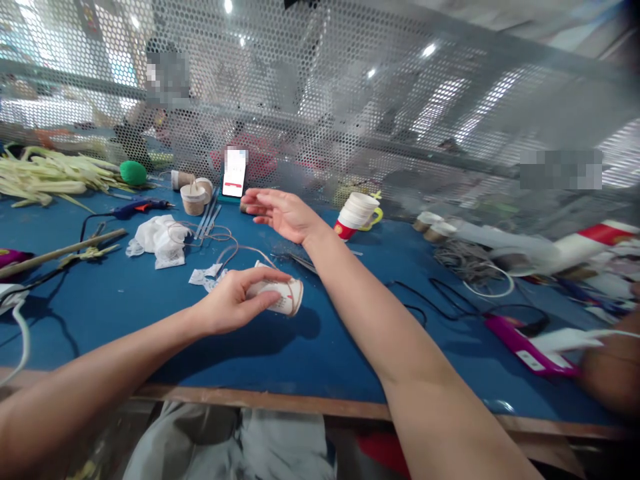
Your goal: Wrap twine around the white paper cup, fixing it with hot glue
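My left hand (231, 300) is closed around a white paper cup (283, 297) held on its side just above the blue table (125, 300). My right hand (280, 212) reaches forward over the table with fingers spread and empty, palm turned left, near a phone (235, 172) propped against the mesh screen. A small brown object (243, 206) lies by its fingertips. Thin cord (225, 241) loops across the table between both hands.
A stack of paper cups (357, 213) lies right of my right hand. Twine-wrapped cups (193, 197), a glue gun (137, 208), a white plastic bag (160, 240) and pale husks (45, 177) sit at left. Cables and a pink device (520, 340) lie at right; another person's hand (613, 373) shows there.
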The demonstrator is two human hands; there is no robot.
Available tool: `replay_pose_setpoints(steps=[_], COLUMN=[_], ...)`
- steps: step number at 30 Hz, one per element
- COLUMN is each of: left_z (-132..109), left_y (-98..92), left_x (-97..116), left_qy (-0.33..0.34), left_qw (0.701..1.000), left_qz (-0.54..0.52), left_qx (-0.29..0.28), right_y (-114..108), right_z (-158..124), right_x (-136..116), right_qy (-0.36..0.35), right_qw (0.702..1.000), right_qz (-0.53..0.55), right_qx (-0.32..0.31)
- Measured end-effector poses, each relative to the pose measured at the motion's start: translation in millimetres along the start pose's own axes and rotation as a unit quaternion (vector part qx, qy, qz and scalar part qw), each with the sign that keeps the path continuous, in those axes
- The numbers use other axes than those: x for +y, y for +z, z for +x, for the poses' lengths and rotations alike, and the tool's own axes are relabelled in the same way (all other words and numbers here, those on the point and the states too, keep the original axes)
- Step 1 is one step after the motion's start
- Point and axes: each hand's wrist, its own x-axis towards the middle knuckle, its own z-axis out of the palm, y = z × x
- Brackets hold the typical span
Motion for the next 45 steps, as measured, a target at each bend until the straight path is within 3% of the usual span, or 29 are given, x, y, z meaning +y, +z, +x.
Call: replay_pose_setpoints(steps=[2, 5, 10, 13, 15, 20, 26, 29, 31, 34, 36, 40, 45], left_z=[1.8, 4.5, 5.2, 4.8, 5.0, 6.0, 6.0, 6.8, 7.7, 9.3, 10.5, 12.6, 13.1], left_y=[-0.5, -1.8, -3.6, -4.5, -5.4, -7.8, -8.3, -8.6, -9.0, -10.1, -11.1, -13.5, -15.5], left_x=[-0.8, -2.5, -2.9, -2.4, -2.9, -4.4, -1.1, -0.5, -1.2, -3.0, -3.5, -3.4, -5.1], left_qy=[-0.018, -0.051, -0.065, -0.063, -0.063, -0.064, -0.077, -0.086, -0.094, -0.106, -0.116, -0.151, -0.175], left_qw=[0.999, 0.995, 0.991, 0.991, 0.99, 0.99, 0.988, 0.987, 0.986, 0.984, 0.982, 0.975, 0.972], left_qz=[-0.027, -0.058, -0.046, -0.031, -0.03, -0.036, -0.049, -0.058, -0.062, -0.065, -0.069, -0.084, -0.082], left_qx=[0.026, 0.069, 0.109, 0.116, 0.119, 0.12, 0.121, 0.124, 0.126, 0.129, 0.132, 0.14, 0.135], right_y=[-0.4, -18.3, -75.7, -96.7, -102.0, -103.4, -95.7, -84.2, -73.3, -54.9, -44.4, -32.4, -25.8], right_z=[2.3, -0.7, -19.0, -31.2, -37.0, -45.7, -69.0, -90.0, -104.5, -122.7, -131.6, -142.2, -147.1], right_x=[1.1, 2.1, 15.1, 32.9, 45.0, 60.2, 35.4, 16.0, 8.3, 5.9, 6.5, 3.7, 1.5], right_qy=[0.035, 0.065, 0.161, 0.249, 0.292, 0.295, 0.163, 0.111, 0.076, 0.042, 0.021, -0.025, 0.038], right_qw=[0.988, 0.924, 0.824, 0.779, 0.768, 0.787, 0.865, 0.911, 0.953, 0.976, 0.978, 0.965, 0.909], right_qz=[-0.149, -0.363, -0.499, -0.533, -0.532, -0.497, -0.392, -0.311, -0.195, -0.142, -0.161, -0.232, -0.392], right_qx=[0.003, 0.106, 0.214, 0.215, 0.205, 0.218, 0.267, 0.247, 0.22, 0.162, 0.129, 0.123, 0.139])
